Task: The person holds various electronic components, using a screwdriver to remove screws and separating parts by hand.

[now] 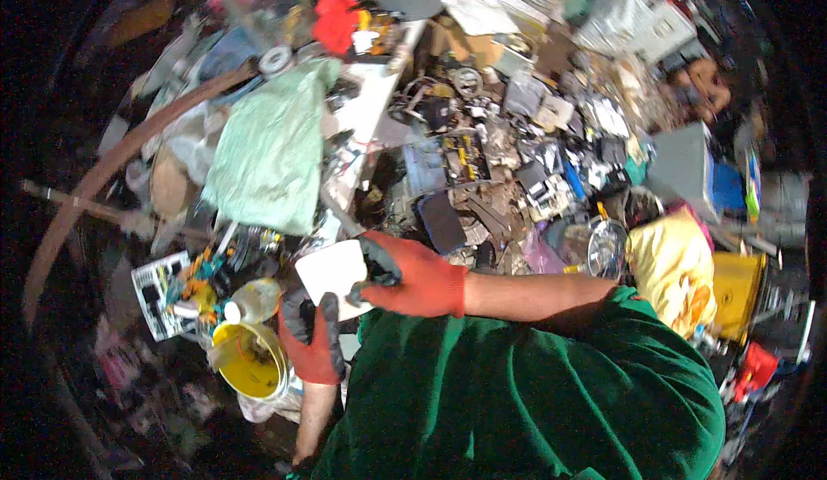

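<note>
A white, flat, squarish piece (331,271) is in front of my chest, left of the middle; its exact kind does not show. My right hand (413,277), in a red work glove with dark grip coating, grasps its right edge between thumb and fingers. Just below it, my left hand (312,335) wears a matching glove, and its fingers close on the lower edge of the piece. Beside the left hand stands a yellow bucket (281,368) with some dark matter inside. A cloudy plastic bottle (255,301) lies next to the bucket's rim.
A pale green sack (274,148) lies beyond my hands at the left. Mixed electronic scrap (534,178) heaps up ahead and right. A green circuit board (160,296) lies left of the bucket. A brown curved hose (129,152) arcs along the far left. At right are a yellow bag (668,264) and a grey box (679,165).
</note>
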Available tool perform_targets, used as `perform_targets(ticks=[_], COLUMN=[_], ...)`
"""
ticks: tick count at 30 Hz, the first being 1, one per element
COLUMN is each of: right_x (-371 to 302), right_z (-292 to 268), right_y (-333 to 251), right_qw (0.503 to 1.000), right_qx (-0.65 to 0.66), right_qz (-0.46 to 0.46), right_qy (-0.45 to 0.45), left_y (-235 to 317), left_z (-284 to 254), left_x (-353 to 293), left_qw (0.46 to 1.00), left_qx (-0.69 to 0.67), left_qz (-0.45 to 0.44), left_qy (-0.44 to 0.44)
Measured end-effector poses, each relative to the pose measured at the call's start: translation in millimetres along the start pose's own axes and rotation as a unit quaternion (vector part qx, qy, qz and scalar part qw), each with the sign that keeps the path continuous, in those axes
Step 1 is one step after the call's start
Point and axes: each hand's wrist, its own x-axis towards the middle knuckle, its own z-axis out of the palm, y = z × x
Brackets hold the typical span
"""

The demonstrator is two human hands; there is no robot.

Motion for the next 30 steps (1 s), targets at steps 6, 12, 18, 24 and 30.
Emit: perform_targets(ticks=[6, 12, 18, 24, 30], right_x=[-42, -111, -186, -252, -303], right_z=[-50, -106, -161, -207, -242], right_y=[-6, -2, 21, 25, 28], right_qw=[0.995, 0.982, 0.953, 0.924, 0.899], right_qx=[-0.042, 0.101, 0.155, 0.14, 0.125], right_qz=[0.01, -0.002, 0.014, 0.023, 0.013], right_qy=[0.087, 0.161, 0.258, 0.356, 0.42], left_y=[54, 65, 83, 106, 124], left_z=[63, 135, 226, 319, 382], left_x=[1, -10, -32, -54, -81], left_qw=[0.991, 0.973, 0.955, 0.93, 0.898], left_qx=[0.036, 0.082, 0.09, 0.078, 0.061], left_qz=[0.054, 0.148, 0.135, 0.119, 0.139], left_qy=[-0.114, -0.159, -0.247, -0.339, -0.413])
